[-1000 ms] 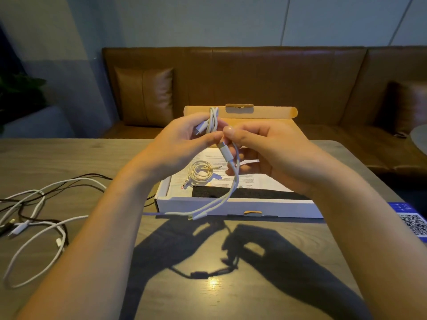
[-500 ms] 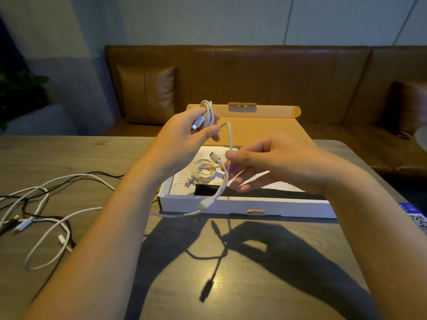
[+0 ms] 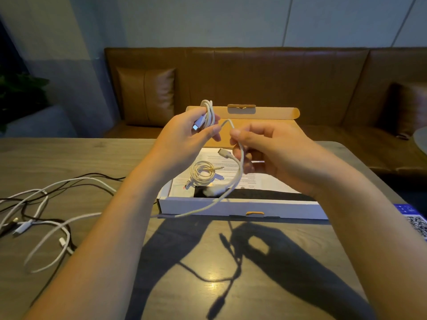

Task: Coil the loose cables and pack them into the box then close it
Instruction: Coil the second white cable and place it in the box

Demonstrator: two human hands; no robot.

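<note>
My left hand (image 3: 187,132) grips a partly coiled white cable (image 3: 208,114) above the open white box (image 3: 240,207); loops stick up over my fingers and a plug shows in my palm. My right hand (image 3: 265,148) pinches the same cable's free length just to the right; the tail hangs down in front of the box with a connector near my fingers. A small coiled cream cable (image 3: 203,173) lies inside the box on a printed sheet. The box lid (image 3: 242,113) stands open at the back.
A tangle of loose white and black cables (image 3: 39,213) lies on the wooden table (image 3: 69,155) at the left. A blue card with a QR code (image 3: 413,218) sits at the right edge. A brown leather sofa (image 3: 265,84) runs behind the table.
My right hand drew the cable's free length down and right, then rose back toward my left hand. The hanging tail has grown shorter and swung.
</note>
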